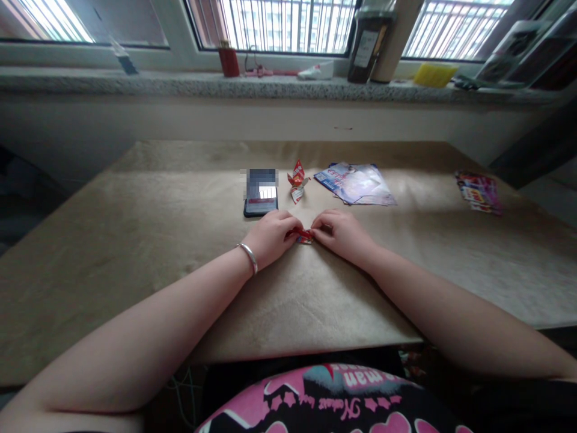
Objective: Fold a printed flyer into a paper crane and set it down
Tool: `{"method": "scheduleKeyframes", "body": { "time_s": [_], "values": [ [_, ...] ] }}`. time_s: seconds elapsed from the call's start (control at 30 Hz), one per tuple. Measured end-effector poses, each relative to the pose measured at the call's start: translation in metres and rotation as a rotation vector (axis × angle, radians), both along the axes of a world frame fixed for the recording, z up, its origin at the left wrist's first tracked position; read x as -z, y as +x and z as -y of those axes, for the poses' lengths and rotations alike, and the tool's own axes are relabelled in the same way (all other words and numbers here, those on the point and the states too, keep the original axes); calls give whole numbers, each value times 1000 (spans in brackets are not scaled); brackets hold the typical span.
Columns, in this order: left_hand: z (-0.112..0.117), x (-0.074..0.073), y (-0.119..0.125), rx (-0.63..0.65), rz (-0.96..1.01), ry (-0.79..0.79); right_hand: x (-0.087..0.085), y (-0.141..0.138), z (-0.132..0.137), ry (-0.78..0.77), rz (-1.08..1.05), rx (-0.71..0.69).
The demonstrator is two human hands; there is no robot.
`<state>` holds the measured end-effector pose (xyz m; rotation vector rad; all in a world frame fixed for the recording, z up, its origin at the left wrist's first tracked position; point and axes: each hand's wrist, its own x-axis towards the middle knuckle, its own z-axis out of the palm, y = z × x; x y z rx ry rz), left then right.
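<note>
A small folded piece of red printed paper (305,235) lies on the brown table (148,240), pinched from both sides. My left hand (271,236), with a silver bangle at the wrist, is closed on its left end. My right hand (341,233) is closed on its right end. Just beyond them stands a finished red and white folded paper figure (297,181). A dark phone (261,192) lies flat to the left of that figure.
Several glossy printed sheets (357,184) lie behind my right hand, and another colourful sheet (478,191) sits at the far right. The stone windowsill (180,85) carries a red cup (229,61), a dark jar (368,45) and a yellow sponge (434,74).
</note>
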<state>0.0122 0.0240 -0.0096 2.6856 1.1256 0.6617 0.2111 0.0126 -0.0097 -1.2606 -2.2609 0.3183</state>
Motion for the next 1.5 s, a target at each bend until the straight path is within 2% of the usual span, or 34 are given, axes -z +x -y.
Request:
{"method": "scheduleKeyframes", "body": {
  "time_s": [0.2,0.43,0.77,0.93,1.3,1.5],
  "values": [
    [1,-2,0,-9,13,-39,-1,0,3,11,39,44],
    [-2,2,0,33,41,11,-3,1,6,20,80,74],
    [1,0,1,86,79,-11,-3,2,5,27,58,-65],
    [2,-3,2,78,43,-43,-4,2,6,30,82,-75],
    [7,-2,4,55,24,25,-5,1,9,70,132,-80],
    [9,-6,4,102,-18,43,-6,-1,10,63,123,-86]
  ]
}}
